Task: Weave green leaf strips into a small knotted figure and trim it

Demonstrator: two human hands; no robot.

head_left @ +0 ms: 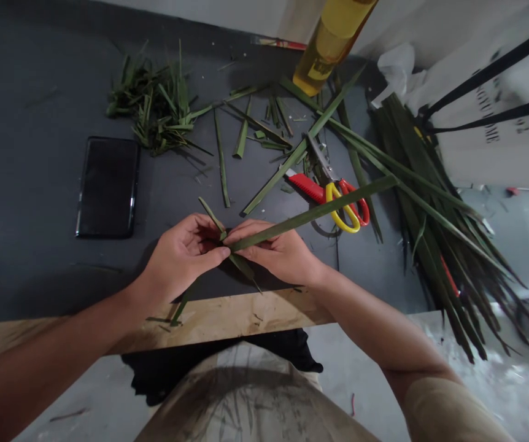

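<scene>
Both hands meet near the table's front edge over a folded green palm leaf strip [310, 215]. My left hand [184, 252] pinches the folded part between thumb and fingers. My right hand [276, 248] is closed on the same strip from the other side, and its long end reaches out to the upper right. Short leaf ends stick out above and below the fingertips. Just beyond my right hand lie scissors [345, 209] with red and yellow handles, crossing a red utility knife [305, 187]. The fold itself is partly hidden by the fingers.
A black phone [108, 187] lies left, below a heap of leaf scraps [154, 107]. Cut strips [241, 132] are scattered mid-table. A bottle of yellow liquid [329, 49] stands at the back. Long leaves [430, 227] overhang the right edge beside a white bag [499, 123].
</scene>
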